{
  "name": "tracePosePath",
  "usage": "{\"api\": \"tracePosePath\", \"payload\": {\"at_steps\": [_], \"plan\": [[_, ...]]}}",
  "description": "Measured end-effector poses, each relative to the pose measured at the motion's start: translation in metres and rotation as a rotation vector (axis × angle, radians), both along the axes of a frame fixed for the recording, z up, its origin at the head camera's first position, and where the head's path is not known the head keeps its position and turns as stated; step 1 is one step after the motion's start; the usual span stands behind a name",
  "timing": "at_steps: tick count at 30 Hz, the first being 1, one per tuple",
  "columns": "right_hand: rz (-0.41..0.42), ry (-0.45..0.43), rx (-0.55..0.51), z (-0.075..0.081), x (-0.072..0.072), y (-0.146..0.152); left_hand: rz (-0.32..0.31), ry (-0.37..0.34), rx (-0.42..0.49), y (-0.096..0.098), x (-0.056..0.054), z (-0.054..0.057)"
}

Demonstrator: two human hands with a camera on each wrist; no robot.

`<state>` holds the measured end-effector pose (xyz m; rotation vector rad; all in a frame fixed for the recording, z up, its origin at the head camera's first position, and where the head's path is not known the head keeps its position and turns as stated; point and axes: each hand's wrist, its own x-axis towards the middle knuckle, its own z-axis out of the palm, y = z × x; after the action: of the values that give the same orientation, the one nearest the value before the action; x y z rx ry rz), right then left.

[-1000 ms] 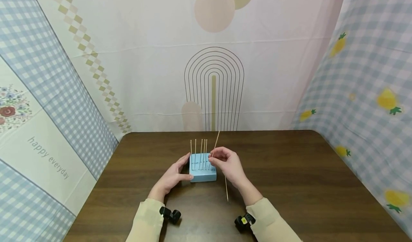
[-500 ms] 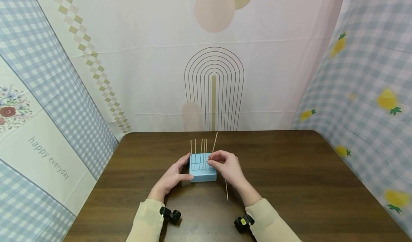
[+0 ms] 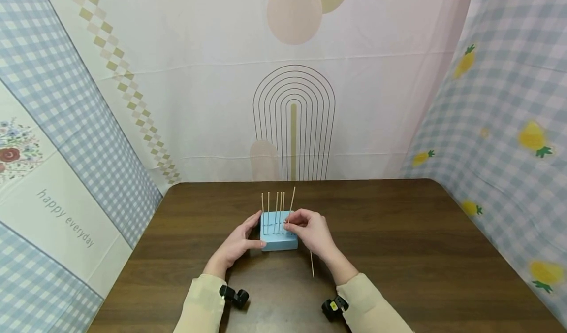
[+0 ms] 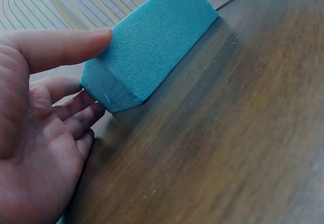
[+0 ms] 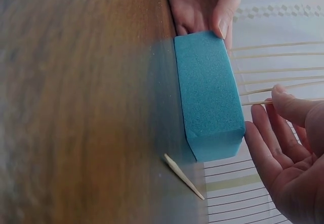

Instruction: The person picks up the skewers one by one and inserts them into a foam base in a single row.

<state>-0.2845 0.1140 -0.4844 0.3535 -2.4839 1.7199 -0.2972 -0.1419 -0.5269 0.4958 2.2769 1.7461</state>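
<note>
A light blue foam block [image 3: 280, 245] sits on the table with several thin wooden skewers [image 3: 277, 202] standing in its top. My left hand [image 3: 236, 244] holds the block by its left side, thumb at the front corner and fingers behind, as the left wrist view also shows. Between thumb and fingertips, my right hand [image 3: 315, 232] pinches another skewer [image 3: 293, 195] over the block's right part. That skewer leans slightly right; in the right wrist view, its lower end [image 5: 251, 103] meets the block's top edge.
A loose skewer [image 3: 312, 265] lies on the brown wooden table [image 3: 390, 254] right of the block, partly hidden under my right hand. Patterned cloths [image 3: 212, 101] hang behind the table and at both sides. Each wrist wears a small black camera [image 3: 234, 296].
The pinched skewer has come lower and further left, and stands more upright. My right hand has moved slightly down and left with it. The left hand and block have stayed put.
</note>
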Motion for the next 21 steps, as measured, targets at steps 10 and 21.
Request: {"api": "tracePosePath", "payload": {"at_steps": [10,21], "plan": [[0.016,0.007,0.029,0.0015,0.0006,-0.0006,0.007,-0.003,-0.001,-0.0001,-0.0008,-0.0007],[0.044,0.026,0.074,0.0031,0.0008,0.0006,0.001,-0.003,0.001,-0.0003,-0.0009,-0.0002]]}}
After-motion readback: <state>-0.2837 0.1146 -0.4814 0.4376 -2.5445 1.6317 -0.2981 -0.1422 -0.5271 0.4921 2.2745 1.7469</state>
